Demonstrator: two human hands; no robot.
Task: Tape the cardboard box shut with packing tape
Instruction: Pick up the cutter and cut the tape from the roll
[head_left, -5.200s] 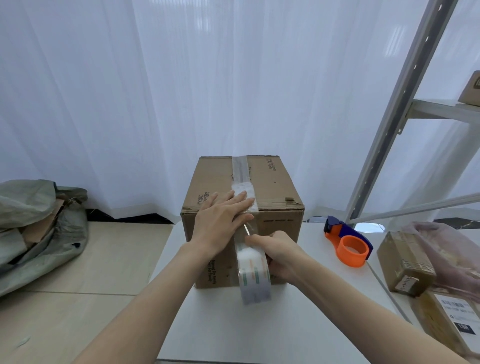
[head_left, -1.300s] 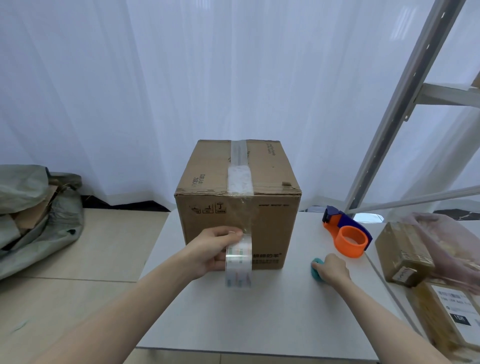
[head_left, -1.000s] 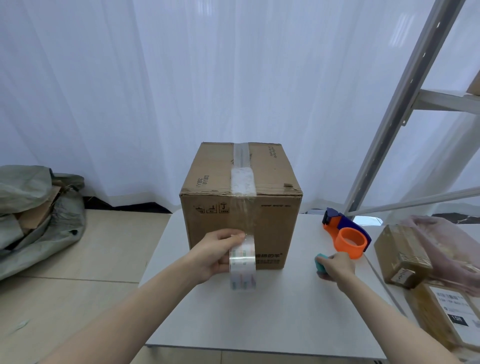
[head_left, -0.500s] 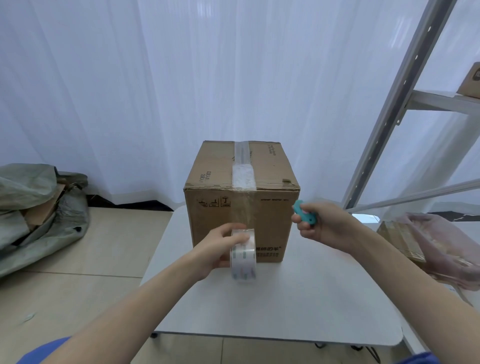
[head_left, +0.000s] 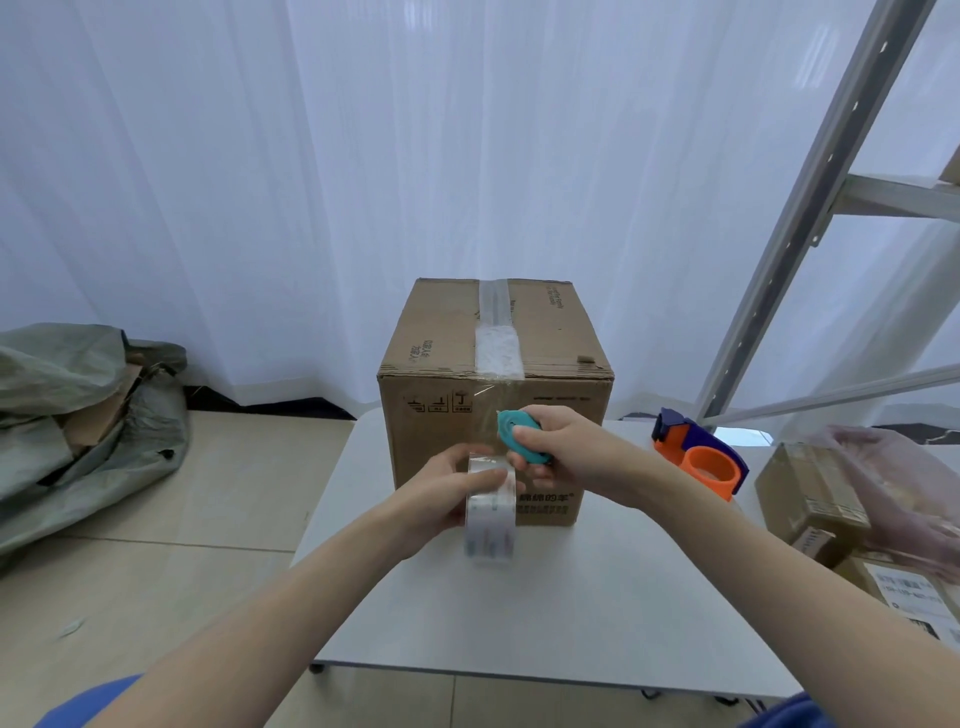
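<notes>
A brown cardboard box stands on the white table, its top flaps closed under a strip of clear tape that runs over the front edge. My left hand grips a clear packing tape roll in front of the box's front face. The tape stretches from the roll up to the box. My right hand holds a small teal cutter just above the roll, close to the stretched tape.
An orange and blue tape dispenser sits on the table to the right of the box. Small parcels and a plastic bag lie further right. A metal shelf frame rises behind them. A grey sack lies on the floor at left.
My right hand picked the teal cutter up from the table and brought it left to the tape above the roll. The left hand has kept the roll in front of the box.
</notes>
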